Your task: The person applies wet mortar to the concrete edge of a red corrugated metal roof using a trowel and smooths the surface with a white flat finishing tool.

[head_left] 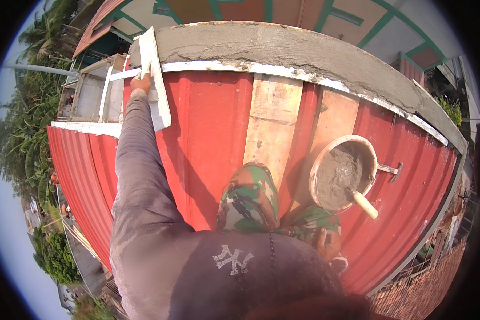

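My left arm reaches forward to the far left, and my left hand [140, 84] is closed on a long white, mortar-smeared board [154, 58]. This board lies across the left end of a wall faced with wet grey mortar [240, 45]. Low at the right, beside my camouflage trousers [249, 200], is my right hand [328, 244]; its fingers are partly hidden. Ahead of it stands a bucket [372, 152] of grey mortar [338, 176]. A trowel with a cream handle [365, 204] is stuck in the mortar.
Ridged red metal roofing [208, 117] spreads under me, with wooden planks [272, 114] laid over it. Along the wall's lower edge runs a white strip [282, 70]. A hammer [396, 172] lies right of the bucket. The roof edge drops off at the right.
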Motion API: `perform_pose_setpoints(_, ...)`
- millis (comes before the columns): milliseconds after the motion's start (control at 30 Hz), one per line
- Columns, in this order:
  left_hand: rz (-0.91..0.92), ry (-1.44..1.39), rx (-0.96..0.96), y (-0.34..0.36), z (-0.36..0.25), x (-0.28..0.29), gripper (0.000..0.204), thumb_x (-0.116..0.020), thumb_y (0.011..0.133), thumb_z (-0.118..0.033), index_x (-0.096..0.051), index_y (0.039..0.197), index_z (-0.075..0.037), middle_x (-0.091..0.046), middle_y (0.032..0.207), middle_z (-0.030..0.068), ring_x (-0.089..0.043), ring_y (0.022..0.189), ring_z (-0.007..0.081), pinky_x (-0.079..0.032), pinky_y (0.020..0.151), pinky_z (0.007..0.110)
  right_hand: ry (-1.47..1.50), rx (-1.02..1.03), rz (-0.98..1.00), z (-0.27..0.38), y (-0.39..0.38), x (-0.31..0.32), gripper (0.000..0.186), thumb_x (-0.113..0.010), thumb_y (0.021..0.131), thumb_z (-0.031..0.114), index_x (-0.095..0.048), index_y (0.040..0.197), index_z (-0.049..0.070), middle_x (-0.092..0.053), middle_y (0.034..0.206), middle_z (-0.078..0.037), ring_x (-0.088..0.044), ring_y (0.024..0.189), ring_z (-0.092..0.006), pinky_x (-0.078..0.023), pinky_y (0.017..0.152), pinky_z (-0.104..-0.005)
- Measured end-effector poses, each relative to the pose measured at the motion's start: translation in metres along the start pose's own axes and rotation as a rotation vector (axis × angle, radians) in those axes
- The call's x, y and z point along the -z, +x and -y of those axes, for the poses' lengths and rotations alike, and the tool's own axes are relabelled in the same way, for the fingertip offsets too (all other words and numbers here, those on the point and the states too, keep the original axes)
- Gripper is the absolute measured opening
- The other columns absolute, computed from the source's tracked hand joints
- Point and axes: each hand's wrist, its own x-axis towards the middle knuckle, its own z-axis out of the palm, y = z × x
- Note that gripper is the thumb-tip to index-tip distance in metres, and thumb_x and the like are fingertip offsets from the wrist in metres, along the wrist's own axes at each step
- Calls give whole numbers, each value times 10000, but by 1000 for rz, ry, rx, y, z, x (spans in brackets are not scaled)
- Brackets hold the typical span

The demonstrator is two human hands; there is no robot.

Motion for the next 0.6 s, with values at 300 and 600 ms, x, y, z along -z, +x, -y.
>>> perform_pose_setpoints(300, 159, 2, -180, -114, -129, -60, 582, -702, 963, -355, -637, 1392, 33, -726, 1251, 265, -706, 1185, 380, -531, 1026, 412, 60, -5, -35, -6, -4, -1, 219, -749, 959, 188, -674, 830, 28, -656, 711, -146, -614, 621, -273, -482, 606, -405)
perform_pose_setpoints(600, 383, -45, -161, -249, -280, -131, 608, -682, 976, -293, -559, 1475, 32, -698, 1271, 299, -687, 1202, 414, -537, 1039, 453, 127, -33, -66, -26, -13, -7, 226, -755, 952, 178, -660, 817, 23, -646, 717, -159, -596, 619, -281, -478, 612, -410)
